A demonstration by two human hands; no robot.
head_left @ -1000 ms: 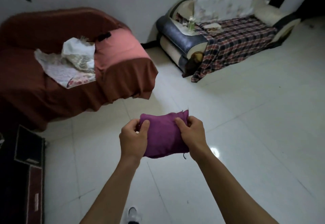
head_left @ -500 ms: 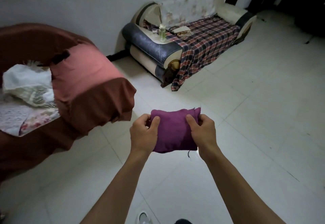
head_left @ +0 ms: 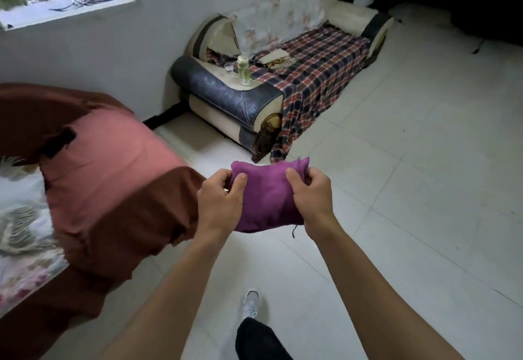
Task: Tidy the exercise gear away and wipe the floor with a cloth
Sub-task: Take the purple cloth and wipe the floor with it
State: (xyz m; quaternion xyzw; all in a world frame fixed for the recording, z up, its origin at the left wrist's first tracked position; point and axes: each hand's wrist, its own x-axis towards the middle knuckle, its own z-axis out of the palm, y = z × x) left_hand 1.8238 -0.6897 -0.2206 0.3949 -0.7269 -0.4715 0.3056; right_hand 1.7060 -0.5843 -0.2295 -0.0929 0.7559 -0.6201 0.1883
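A folded purple cloth (head_left: 268, 195) hangs in the air in front of me, above the white tiled floor (head_left: 410, 190). My left hand (head_left: 219, 204) pinches its left edge, thumb on the front. My right hand (head_left: 311, 198) grips its right edge in the same way. A loose thread dangles from the cloth's lower right corner. No exercise gear shows in the head view.
A sofa under a brown and pink cover (head_left: 107, 190) stands close on the left, with light fabrics (head_left: 22, 218) on its seat. A cream and dark sofa with a plaid blanket (head_left: 311, 76) stands against the far wall; a bottle (head_left: 244, 71) sits on its armrest. My shoe (head_left: 251, 303) is below.
My view has swung to the right and forward: the brown sofa slid left and the plaid sofa came nearer. Both hands keep the same hold on the purple cloth.
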